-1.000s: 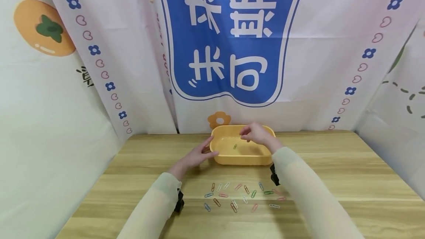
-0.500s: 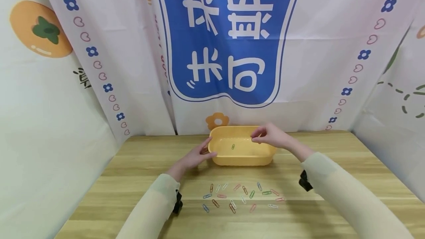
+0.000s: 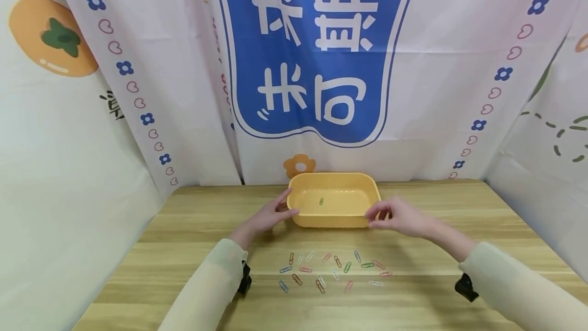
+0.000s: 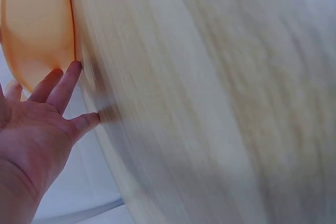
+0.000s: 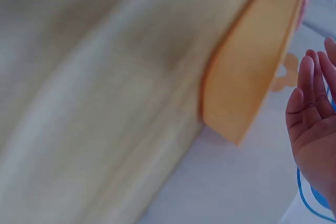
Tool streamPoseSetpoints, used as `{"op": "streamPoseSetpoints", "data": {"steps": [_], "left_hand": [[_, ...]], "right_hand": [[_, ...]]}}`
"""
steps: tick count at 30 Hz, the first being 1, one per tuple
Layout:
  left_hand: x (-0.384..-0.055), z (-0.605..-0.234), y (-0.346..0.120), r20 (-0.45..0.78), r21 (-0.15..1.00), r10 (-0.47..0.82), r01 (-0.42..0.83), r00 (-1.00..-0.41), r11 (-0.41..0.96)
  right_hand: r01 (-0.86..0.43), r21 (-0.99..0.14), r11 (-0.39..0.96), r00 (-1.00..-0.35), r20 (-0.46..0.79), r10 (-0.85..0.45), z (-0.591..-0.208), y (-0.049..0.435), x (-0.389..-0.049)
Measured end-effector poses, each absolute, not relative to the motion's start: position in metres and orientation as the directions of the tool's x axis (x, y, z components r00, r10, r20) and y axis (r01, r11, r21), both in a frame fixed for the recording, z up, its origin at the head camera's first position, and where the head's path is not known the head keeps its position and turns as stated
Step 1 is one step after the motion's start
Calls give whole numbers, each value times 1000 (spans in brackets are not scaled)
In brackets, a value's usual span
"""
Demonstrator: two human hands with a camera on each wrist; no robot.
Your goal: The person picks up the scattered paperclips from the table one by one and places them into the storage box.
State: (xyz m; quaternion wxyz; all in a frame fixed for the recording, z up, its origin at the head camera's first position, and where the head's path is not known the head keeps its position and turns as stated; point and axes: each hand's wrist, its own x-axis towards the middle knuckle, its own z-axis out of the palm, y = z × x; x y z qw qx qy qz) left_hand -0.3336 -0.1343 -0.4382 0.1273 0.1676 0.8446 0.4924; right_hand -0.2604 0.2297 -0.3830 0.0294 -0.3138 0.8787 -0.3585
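Observation:
A yellow plastic basin (image 3: 344,201) stands at the back of the wooden table, with one green paper clip (image 3: 321,201) lying inside. My left hand (image 3: 266,218) touches the basin's left end, its fingers spread and fairly straight in the left wrist view. At the front right corner of the basin is my right hand (image 3: 400,216), fingers loosely bent. In the right wrist view the right palm (image 5: 317,135) shows nothing held, and the basin's outer wall (image 5: 247,66) is beside it. Several coloured paper clips, among them a green one (image 3: 347,267), lie scattered in front of the basin.
Behind the basin hangs a white curtain (image 3: 427,91) with a blue printed panel (image 3: 312,65). White cloth also covers both sides. The wooden tabletop (image 3: 193,249) extends left and right of the arms. A black strap device sits on each wrist.
My right hand has moved from above the basin to the right and nearer, ending by its front right corner. My left hand stays at the left end, and the basin holds its place.

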Motion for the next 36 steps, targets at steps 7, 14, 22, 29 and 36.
{"op": "streamPoseSetpoints", "data": {"steps": [7, 14, 22, 29, 36], "left_hand": [[-337, -434, -134, -47, 863, 397, 163, -917, 478], [-338, -432, -134, -35, 856, 409, 183, -912, 483], [-336, -432, -134, -29, 866, 417, 185, -909, 464], [-333, -435, -134, -54, 868, 425, 168, -904, 468], [-334, -437, -134, -49, 873, 418, 164, -907, 458]], "right_hand": [[-572, -645, 506, -734, 127, -667, -407, 227, -248], [-589, -666, 458, -684, 108, -722, -427, 220, -246], [-557, -688, 464, -702, 92, -707, -439, 218, -245], [-562, -655, 506, -717, 80, -693, -445, 215, -242], [-548, -651, 525, -728, 62, -682, -442, 213, -240]]}}
